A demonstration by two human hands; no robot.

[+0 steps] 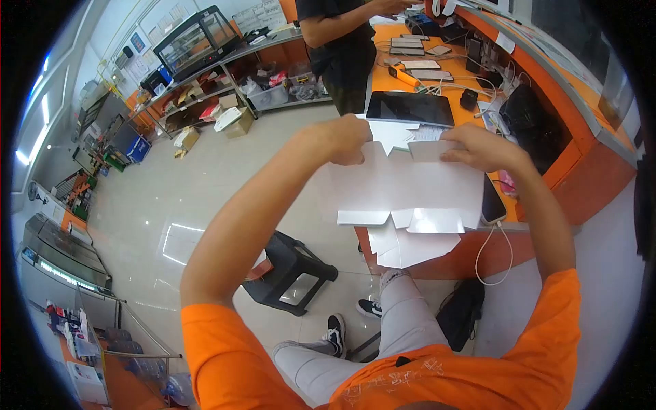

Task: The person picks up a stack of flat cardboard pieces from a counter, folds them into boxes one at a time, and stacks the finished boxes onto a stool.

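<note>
A white cardboard box blank (437,181), partly folded, with tabs and slots along its edges, is held up in front of me over the edge of the orange counter. My left hand (345,140) is closed on its far left corner, fingers curled round the edge. At the far right edge, my right hand (482,148) pinches a flap between thumb and fingers. Beneath the blank, more white cardboard (413,249) with angled flaps hangs past the counter's front edge. Just beyond the blank, white papers (391,134) lie on the counter, partly covered by it.
A black tablet (410,108) lies behind the papers, and a phone (492,201) with a white cable sits by my right wrist. Cables and several phones cover the orange counter (389,61). A person (342,55) stands at its left side. A black stool (290,270) is on the floor.
</note>
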